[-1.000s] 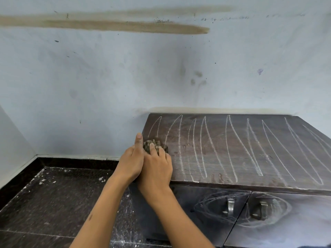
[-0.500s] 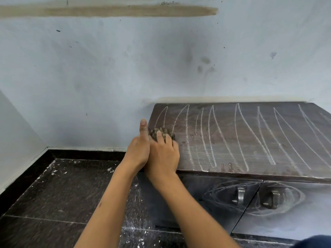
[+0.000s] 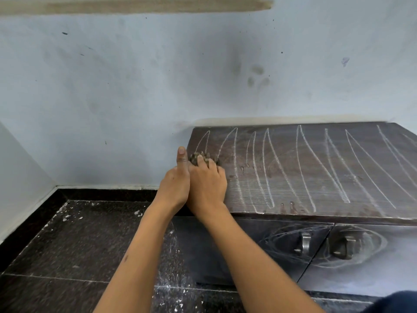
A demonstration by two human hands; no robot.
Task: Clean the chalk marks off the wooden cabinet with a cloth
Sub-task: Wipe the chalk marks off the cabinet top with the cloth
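My right hand (image 3: 206, 184) is on the left end of the dark brown wooden cabinet (image 3: 316, 172) top, fingers (image 3: 202, 160) curled down over a small bunched-up brownish mottled cloth (image 3: 195, 157), clamped on it and pressing it to the wood. My left hand (image 3: 174, 186) sits right against the right one at the cabinet's left edge, thumb straight and pointing up toward the wall, touching the cloth's left side; I can't tell how its other fingers lie, they're hidden behind the hand. White chalk marks (image 3: 302, 163), long curved strokes, run front to back across nearly the whole top, starting just right of the cloth. More chalk scribbles (image 3: 291, 240) ring the two metal door handles (image 3: 303, 243) on the cabinet front. Cabinet stands against a pale blue scuffed wall (image 3: 135, 86), on a dark speckled tile floor (image 3: 79, 245) with white flecks.
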